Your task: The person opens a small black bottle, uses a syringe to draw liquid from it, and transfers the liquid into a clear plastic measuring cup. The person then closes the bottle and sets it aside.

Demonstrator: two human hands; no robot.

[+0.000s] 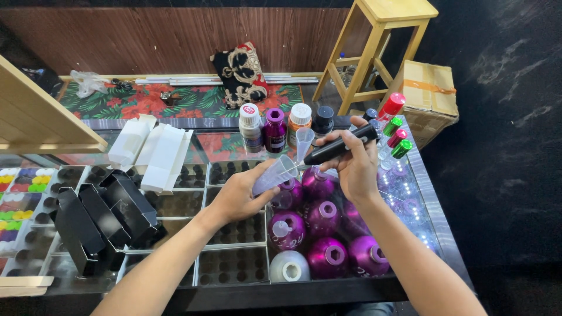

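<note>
A glass-topped counter (421, 193) fills the view, with trays of dark compartments beneath the glass. A wooden stool (374, 47) stands at 1 o'clock, a cardboard box (430, 93) just beside it. At 9 o'clock lie open black boxes (105, 216), with folded white boxes (155, 152) above them. At 5 o'clock sits a cluster of round magenta bottles (328, 234) with 1 silver bottle (289, 266) at its near edge. At 12 o'clock stand 4 capped bottles (275, 129) in a row. The left hand (237, 196) grips a clear plastic cup (275, 174), tilted, above the magenta cluster. The right hand (354, 167) clasps a slim black bottle (339, 146), held nearly level, its lower end close to the cup.
</note>
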